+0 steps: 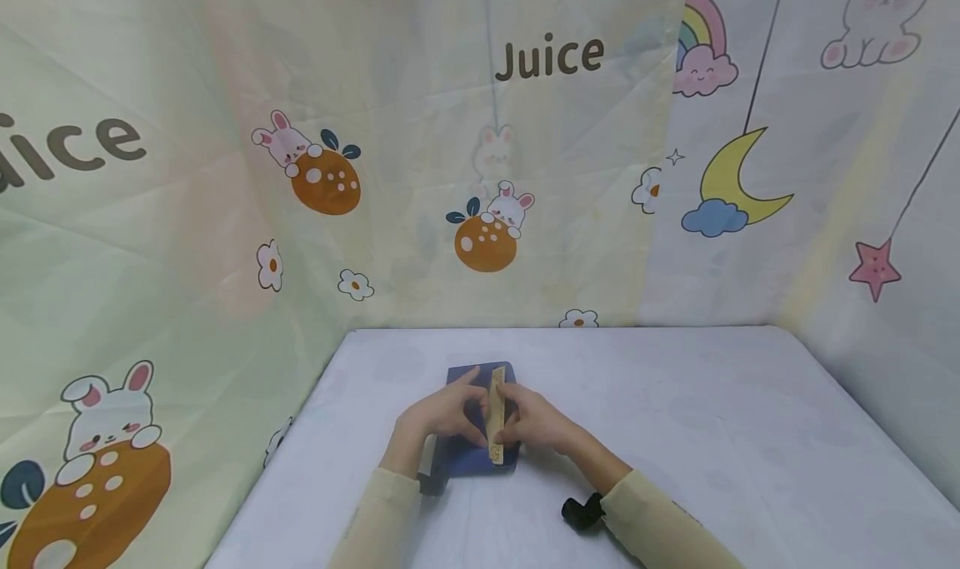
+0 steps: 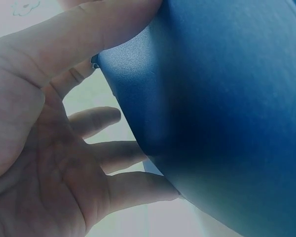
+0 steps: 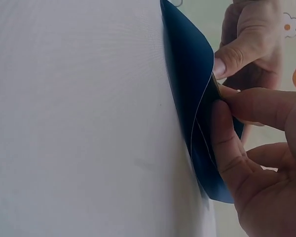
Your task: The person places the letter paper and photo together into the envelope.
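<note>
A flat, flexible dark blue item with a cover-like flap lies on the table; its exact kind does not show. Along its right part stands a narrow tan, patterned strip. My left hand pinches the item from the left, its thumb over the blue surface in the left wrist view and the other fingers at the edge. From the right, my right hand pinches the strip between thumb and finger. In the right wrist view, the blue layers bow apart, and the fingers hide part of their edge.
The white-covered table extends around the item. Patterned cloth hangs behind and at both sides. A small black device sits by the right wrist.
</note>
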The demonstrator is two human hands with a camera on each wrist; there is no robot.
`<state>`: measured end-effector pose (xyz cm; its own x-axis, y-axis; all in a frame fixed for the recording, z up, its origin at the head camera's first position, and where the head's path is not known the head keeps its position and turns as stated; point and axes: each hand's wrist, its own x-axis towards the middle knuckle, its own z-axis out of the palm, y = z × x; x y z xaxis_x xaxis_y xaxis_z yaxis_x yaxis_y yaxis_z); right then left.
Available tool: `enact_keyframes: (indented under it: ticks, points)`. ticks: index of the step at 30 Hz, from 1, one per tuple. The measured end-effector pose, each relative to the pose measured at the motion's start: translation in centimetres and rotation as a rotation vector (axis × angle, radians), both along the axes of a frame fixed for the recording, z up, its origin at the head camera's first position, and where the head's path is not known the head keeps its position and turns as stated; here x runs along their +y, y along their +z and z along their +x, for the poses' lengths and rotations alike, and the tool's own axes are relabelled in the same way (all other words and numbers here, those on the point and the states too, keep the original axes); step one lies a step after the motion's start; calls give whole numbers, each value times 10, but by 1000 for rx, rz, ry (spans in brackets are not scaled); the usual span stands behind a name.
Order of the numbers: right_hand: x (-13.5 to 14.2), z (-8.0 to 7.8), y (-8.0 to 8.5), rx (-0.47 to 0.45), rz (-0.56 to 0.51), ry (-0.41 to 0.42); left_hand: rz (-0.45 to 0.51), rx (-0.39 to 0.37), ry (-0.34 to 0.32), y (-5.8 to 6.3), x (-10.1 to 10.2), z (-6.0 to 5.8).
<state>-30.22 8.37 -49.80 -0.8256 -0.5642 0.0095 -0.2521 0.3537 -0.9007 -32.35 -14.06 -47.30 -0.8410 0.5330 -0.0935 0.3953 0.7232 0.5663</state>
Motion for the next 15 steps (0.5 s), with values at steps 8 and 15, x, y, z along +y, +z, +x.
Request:
enact_keyframes:
  ticks: [8,15]
  points:
    - [-4,2,-3,1,-13,7,-8,-3,3,0,1,0]
    - [-7,2,-4,-13,-40,15,-11,-12,-3,0,1,-1]
